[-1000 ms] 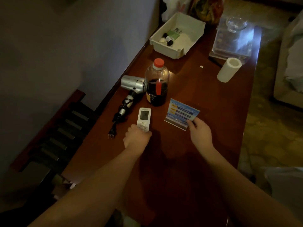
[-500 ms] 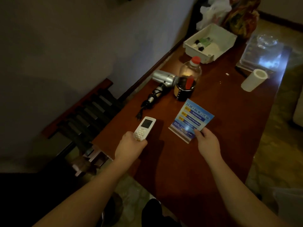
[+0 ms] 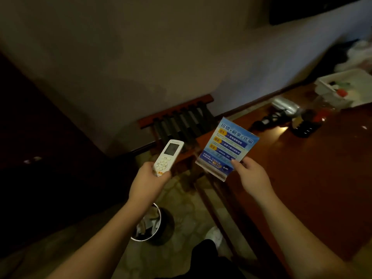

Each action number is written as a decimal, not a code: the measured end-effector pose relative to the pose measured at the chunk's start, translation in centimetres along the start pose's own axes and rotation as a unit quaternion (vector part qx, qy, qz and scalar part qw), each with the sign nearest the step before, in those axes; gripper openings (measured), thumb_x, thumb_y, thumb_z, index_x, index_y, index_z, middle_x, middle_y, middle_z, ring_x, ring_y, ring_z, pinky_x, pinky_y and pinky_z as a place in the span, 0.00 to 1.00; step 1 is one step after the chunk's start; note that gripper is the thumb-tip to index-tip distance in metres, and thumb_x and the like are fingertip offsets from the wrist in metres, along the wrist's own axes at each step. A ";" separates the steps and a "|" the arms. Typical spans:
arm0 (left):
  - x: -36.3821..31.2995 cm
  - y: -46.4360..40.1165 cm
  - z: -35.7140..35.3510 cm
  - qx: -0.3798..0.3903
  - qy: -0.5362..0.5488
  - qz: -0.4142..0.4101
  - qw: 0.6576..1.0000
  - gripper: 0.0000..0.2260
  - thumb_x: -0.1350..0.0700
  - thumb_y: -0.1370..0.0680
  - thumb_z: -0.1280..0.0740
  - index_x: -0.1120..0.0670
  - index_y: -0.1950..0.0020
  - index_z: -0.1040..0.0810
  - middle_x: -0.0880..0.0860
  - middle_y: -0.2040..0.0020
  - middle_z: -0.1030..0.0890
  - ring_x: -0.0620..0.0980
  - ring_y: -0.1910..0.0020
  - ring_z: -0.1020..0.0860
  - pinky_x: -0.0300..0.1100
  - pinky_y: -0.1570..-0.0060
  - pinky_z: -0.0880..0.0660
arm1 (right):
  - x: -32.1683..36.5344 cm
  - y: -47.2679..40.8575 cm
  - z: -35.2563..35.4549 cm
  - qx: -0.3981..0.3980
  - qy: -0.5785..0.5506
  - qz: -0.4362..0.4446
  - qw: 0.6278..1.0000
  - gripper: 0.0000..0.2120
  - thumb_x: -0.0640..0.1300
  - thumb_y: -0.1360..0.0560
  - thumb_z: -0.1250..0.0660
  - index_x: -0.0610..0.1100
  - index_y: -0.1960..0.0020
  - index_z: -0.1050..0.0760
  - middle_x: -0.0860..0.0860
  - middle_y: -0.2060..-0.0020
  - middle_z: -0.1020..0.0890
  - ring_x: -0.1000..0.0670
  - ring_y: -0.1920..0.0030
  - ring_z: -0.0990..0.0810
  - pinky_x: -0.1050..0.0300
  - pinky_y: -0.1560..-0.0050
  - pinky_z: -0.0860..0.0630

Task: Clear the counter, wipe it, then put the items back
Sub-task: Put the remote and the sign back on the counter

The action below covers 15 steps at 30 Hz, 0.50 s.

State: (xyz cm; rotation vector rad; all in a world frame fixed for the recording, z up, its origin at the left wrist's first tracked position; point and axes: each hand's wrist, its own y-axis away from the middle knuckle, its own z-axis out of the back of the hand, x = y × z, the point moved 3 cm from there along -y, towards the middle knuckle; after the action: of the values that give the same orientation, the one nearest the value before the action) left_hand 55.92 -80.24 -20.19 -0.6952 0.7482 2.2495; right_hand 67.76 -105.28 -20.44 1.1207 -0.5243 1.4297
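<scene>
I hold 2 items now, both lifted off the worktop (image 3: 314,178). My left hand (image 3: 148,183) has its fingers curled around the lower end of the white remote (image 3: 168,156), and my right hand (image 3: 254,178) pinches the blue card sign (image 3: 228,147) at its bottom edge, thumb in front. Beyond the right fingers, further along the worktop, the hair dryer (image 3: 281,108), the dark bottle (image 3: 310,121) and the white tray (image 3: 346,87) wait for clearing. I think the step is to carry these 2 things to some temporary place; I cannot see which place. To do it well I would keep the sign upright, because a pinch at 1 edge lets it swing, and keep the remote away from the waste bin (image 3: 150,225) that stands below the left fingers. Both should go down flat and together, so returning them later is easy.
</scene>
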 end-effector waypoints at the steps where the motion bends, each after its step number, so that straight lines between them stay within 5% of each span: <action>1: 1.5 0.9 1.9 -0.017 0.007 0.005 1.000 0.16 0.48 0.26 0.30 0.53 0.43 0.28 0.46 0.55 0.24 0.41 0.63 0.25 0.39 0.71 0.34 | 1.2 1.0 -1.5 0.013 0.005 0.011 1.000 0.03 0.49 0.20 0.39 0.54 0.49 0.26 0.61 0.57 0.22 0.62 0.57 0.24 0.65 0.64 0.32; 7: 10.5 5.9 13.0 -0.124 0.045 0.031 0.991 0.13 0.48 0.27 0.30 0.48 0.48 0.30 0.43 0.57 0.25 0.43 0.60 0.22 0.46 0.63 0.23 | 7.9 6.6 -11.0 0.084 0.031 0.086 0.992 0.07 0.50 0.20 0.38 0.53 0.44 0.25 0.60 0.55 0.22 0.59 0.52 0.23 0.61 0.55 0.27; 15: 19.9 12.7 25.0 -0.243 0.074 0.049 0.966 0.15 0.49 0.25 0.30 0.50 0.43 0.31 0.46 0.50 0.24 0.40 0.59 0.24 0.40 0.69 0.27 | 16.3 13.1 -22.5 0.163 0.059 0.197 0.965 0.09 0.50 0.20 0.38 0.53 0.42 0.24 0.64 0.57 0.23 0.64 0.56 0.26 0.68 0.58 0.32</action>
State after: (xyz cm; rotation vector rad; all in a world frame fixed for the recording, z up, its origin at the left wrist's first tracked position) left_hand 27.33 -63.14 -11.64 -1.0862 0.2954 2.5192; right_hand 50.62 -80.99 -12.63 1.2237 -0.4531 1.9712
